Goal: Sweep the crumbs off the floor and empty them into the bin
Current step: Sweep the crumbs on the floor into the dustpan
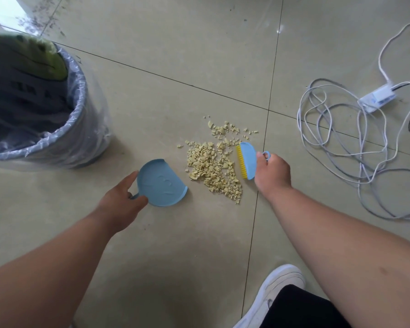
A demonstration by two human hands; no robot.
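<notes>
A pile of pale yellow crumbs lies on the tiled floor. To its left rests a small blue dustpan, its open edge facing the crumbs, and my left hand grips its handle end. My right hand holds a small blue brush with yellow bristles, which touch the right edge of the pile. The grey bin, lined with a clear plastic bag, stands at the far left, with green and dark material inside.
A tangle of white and grey cables with a white power strip lies on the floor to the right. My white shoe and a dark trouser leg show at the bottom right.
</notes>
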